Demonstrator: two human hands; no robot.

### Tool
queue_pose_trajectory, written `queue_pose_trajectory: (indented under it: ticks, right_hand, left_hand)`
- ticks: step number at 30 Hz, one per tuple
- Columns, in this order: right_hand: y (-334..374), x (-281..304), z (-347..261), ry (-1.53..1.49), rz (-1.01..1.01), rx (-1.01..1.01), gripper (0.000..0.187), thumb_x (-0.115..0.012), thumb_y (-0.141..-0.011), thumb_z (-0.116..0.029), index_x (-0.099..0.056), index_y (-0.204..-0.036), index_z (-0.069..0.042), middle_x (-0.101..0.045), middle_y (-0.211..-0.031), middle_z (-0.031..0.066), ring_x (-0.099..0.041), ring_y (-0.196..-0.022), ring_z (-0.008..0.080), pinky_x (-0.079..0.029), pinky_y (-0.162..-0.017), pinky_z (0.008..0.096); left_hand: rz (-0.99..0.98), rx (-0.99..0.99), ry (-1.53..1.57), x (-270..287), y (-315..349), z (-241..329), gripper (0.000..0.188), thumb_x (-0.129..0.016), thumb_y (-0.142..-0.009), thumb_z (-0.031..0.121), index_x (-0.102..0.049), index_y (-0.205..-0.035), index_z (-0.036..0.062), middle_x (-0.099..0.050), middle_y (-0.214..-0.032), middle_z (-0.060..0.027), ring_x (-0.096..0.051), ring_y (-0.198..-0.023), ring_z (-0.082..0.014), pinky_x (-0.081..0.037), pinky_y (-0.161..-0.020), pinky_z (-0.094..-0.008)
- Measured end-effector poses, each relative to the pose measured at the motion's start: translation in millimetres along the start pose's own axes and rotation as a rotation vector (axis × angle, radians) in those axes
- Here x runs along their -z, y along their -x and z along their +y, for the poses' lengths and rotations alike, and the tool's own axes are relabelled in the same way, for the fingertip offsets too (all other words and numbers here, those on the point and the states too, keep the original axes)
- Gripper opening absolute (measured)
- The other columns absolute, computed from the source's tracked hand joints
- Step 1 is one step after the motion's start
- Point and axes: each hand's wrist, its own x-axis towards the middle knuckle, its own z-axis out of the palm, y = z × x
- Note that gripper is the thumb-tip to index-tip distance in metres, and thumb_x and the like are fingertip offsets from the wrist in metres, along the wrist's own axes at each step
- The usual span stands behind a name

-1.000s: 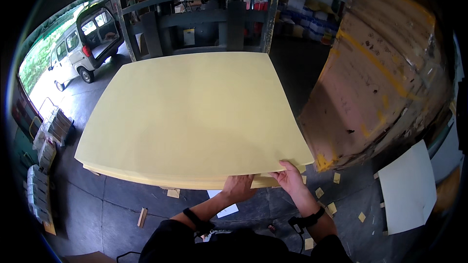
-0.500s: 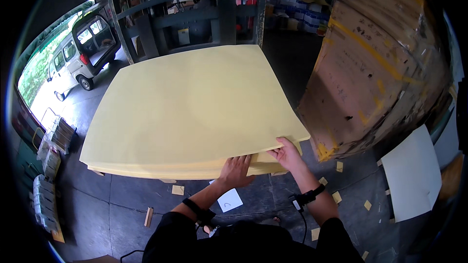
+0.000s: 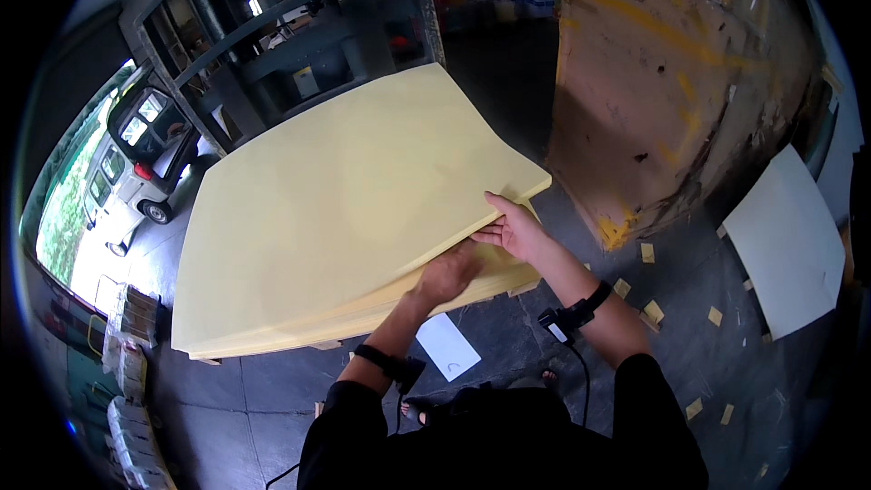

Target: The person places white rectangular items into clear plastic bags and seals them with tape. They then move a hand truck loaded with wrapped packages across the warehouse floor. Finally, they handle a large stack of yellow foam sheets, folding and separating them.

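Note:
A wide stack of pale yellow sheets lies in front of me, its near right corner lifted. My right hand grips the edge of the raised sheets, thumb on top and fingers underneath. Below them, the lower part of the stack shows through the gap. Beside the right hand, my left hand is at the near edge of the gap. Motion smears its fingers, and they partly disappear against the sheets.
A dark metal forklift frame stands behind the stack. To the right is a large taped cardboard box, with a white board nearer the rim. A white sheet and yellow scraps lie on the floor. A van is parked far left.
The near right corner of the upper sheets is raised higher, and the gap beneath has widened. My right hand has gone up with it; my left has shifted toward the gap. The view has turned.

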Motion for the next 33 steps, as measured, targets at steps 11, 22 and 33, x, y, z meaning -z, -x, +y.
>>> queue_pose_trajectory:
  ticks: [11, 22, 33]
  right_hand:
    - [50.8, 126.8, 19.2, 1.271, 0.615, 0.539, 0.05, -0.066, -0.089, -0.053, -0.061, -0.091, -0.003, -0.068, -0.081, 0.0154, -0.069, -0.076, 0.0328, -0.054, -0.066, 0.0412]
    - [44.4, 97.9, -10.1, 1.41, 0.428, 0.266, 0.06, -0.055, -0.092, -0.057, -0.066, -0.076, -0.001, -0.069, -0.078, 0.02, -0.068, -0.072, 0.0396, -0.054, -0.067, 0.0467]
    - [24.3, 47.3, 4.2, 0.804, 0.527, 0.652, 0.034, -0.071, -0.089, -0.038, -0.062, -0.091, -0.006, -0.064, -0.071, 0.0081, -0.065, -0.059, 0.0184, -0.052, -0.052, 0.0317]
  left_hand:
    - [-0.093, 0.107, 0.024, 2.5, -4.5, -14.3, 0.04, -0.055, -0.098, 0.024, -0.049, -0.13, -0.0003, -0.057, -0.121, -0.0294, -0.052, -0.117, -0.046, -0.041, -0.1, -0.05]
    - [-0.03, -0.108, -0.209, 50.1, -27.8, 1.0, 0.049, -0.059, -0.092, 0.005, -0.049, -0.14, 0.0066, -0.065, -0.121, -0.0148, -0.063, -0.11, -0.0293, -0.049, -0.096, -0.0401]
    - [-0.066, -0.071, -0.042, 83.6, -46.1, 2.0, 0.033, -0.065, -0.09, 0.012, -0.064, -0.123, 0.0079, -0.067, -0.118, -0.0134, -0.066, -0.103, -0.0309, -0.05, -0.092, -0.0377]
